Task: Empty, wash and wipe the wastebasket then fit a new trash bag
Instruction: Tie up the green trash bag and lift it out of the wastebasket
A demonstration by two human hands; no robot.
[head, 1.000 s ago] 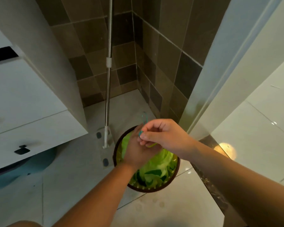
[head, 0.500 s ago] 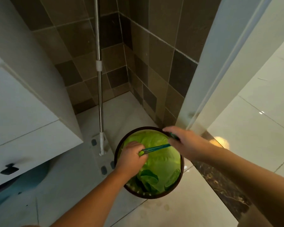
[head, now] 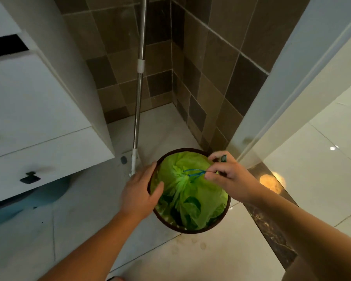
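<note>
A round dark-brown wastebasket (head: 193,230) stands on the tiled floor in the corner. A green trash bag (head: 188,197) fills it, its mouth gathered into a bunch at the centre. My right hand (head: 225,177) is above the basket's right side and pinches the bag's blue drawstring (head: 195,173), which runs taut to the gathered mouth. My left hand (head: 139,191) holds the basket's left rim, thumb inside against the bag.
A mop with a metal pole (head: 139,94) leans in the tiled corner, its flat head (head: 130,159) on the floor just left of the basket. A white drawer cabinet (head: 39,126) is on the left. A white door frame (head: 282,94) and dark threshold (head: 272,220) lie on the right.
The bag's mouth has been drawn shut. My left hand let go of the drawstring and moved to the basket's left rim. My right hand keeps the string.
</note>
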